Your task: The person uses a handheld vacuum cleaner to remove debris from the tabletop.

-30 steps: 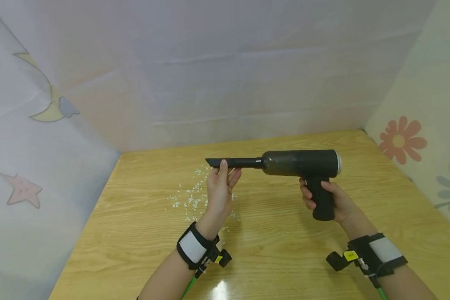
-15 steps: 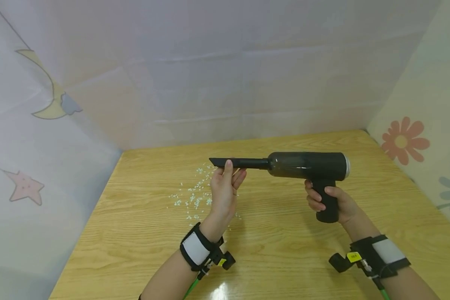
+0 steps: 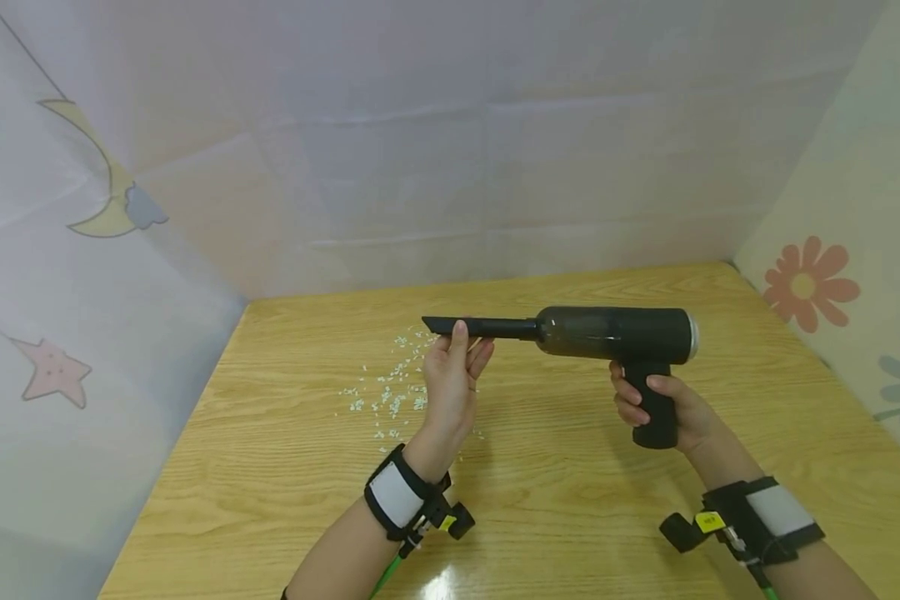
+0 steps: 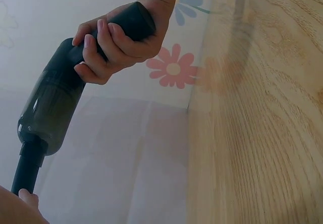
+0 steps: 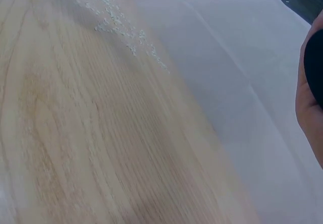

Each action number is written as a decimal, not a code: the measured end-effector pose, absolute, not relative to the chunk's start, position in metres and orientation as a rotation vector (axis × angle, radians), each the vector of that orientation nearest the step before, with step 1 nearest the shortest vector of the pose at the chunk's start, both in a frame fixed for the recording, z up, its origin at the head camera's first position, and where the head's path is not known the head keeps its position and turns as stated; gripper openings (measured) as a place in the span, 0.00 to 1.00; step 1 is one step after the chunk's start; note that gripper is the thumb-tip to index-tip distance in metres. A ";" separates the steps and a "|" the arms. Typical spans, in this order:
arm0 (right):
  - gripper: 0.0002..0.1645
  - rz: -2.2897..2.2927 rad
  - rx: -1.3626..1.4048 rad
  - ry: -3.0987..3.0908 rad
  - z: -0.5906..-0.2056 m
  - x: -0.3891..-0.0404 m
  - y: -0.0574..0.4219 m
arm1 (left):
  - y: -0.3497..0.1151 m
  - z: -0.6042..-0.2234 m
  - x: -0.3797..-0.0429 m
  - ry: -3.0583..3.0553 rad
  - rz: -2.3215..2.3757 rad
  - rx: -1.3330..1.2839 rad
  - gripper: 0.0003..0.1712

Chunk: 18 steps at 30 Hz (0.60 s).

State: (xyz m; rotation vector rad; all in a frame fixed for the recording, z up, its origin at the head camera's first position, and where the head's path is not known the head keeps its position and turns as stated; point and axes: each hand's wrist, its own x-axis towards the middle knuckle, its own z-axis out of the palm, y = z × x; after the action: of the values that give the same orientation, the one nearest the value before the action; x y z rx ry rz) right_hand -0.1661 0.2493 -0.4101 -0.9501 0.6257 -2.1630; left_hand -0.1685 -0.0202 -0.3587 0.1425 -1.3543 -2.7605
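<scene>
Vacuum (image 3: 615, 332) is shifting slightly right versus a second ago, long axis running left-right above the table (image 3: 555, 517). White bits (image 3: 396, 405) are lying left; nearer them, my left hand (image 3: 450, 383) is pinching the nozzle (image 3: 508, 328), my right hand (image 3: 688, 410) gripping the handle (image 3: 655, 421).

Compared with 1 second ago, the black handheld vacuum (image 3: 615, 333) sits slightly farther right over the table (image 3: 285, 467), most of that shift already showing 0.5 seconds ago. The left hand (image 3: 447, 383) and right hand (image 3: 692, 415) shift right with it, so the left hand uncovers a few white grains (image 3: 394, 407) on its left. The moon print (image 3: 117, 200) appears farther right in the head view.
</scene>
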 end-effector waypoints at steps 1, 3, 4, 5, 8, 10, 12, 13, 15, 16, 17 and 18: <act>0.20 -2.169 -0.947 0.627 -0.411 -0.165 0.250 | -0.019 -0.360 -0.169 -1.359 -2.764 0.149 0.12; 0.21 -2.183 -0.942 0.630 -0.412 -0.162 0.251 | -0.016 -0.363 -0.169 -1.364 -2.777 0.178 0.12; 0.21 -2.191 -0.938 0.633 -0.413 -0.160 0.253 | -0.015 -0.365 -0.169 -1.374 -2.782 0.194 0.13; 0.22 -2.200 -0.929 0.633 -0.413 -0.158 0.254 | -0.013 -0.368 -0.170 -1.381 -2.790 0.216 0.13; 0.24 -2.217 -0.898 0.627 -0.416 -0.149 0.259 | -0.005 -0.378 -0.170 -1.388 -2.819 0.292 0.14; 0.25 -2.230 -0.882 0.642 -0.419 -0.143 0.262 | 0.001 -0.384 -0.169 -1.400 -2.832 0.337 0.14; 0.27 -2.245 -0.864 0.661 -0.423 -0.137 0.266 | 0.007 -0.390 -0.169 -1.397 -2.852 0.387 0.15; 0.28 -2.252 -0.852 0.674 -0.425 -0.133 0.268 | 0.010 -0.393 -0.169 -1.401 -2.859 0.408 0.16; 0.29 -2.267 -0.826 0.704 -0.428 -0.128 0.272 | 0.016 -0.399 -0.168 -1.399 -2.882 0.454 0.16; 0.30 -2.271 -0.813 0.715 -0.430 -0.125 0.274 | 0.018 -0.402 -0.168 -1.406 -2.884 0.465 0.17; 0.31 -2.275 -0.805 0.726 -0.432 -0.123 0.276 | 0.021 -0.404 -0.168 -1.403 -2.891 0.482 0.18; 0.31 -2.276 -0.792 0.733 -0.433 -0.121 0.278 | 0.023 -0.407 -0.167 -1.418 -2.885 0.487 0.19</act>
State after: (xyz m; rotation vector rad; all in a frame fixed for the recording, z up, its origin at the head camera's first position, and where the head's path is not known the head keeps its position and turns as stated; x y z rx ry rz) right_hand -0.1209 0.2784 -0.4335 -0.7915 0.7328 -2.2763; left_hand -0.1674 0.0231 -0.4075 0.4874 -1.4176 -2.8852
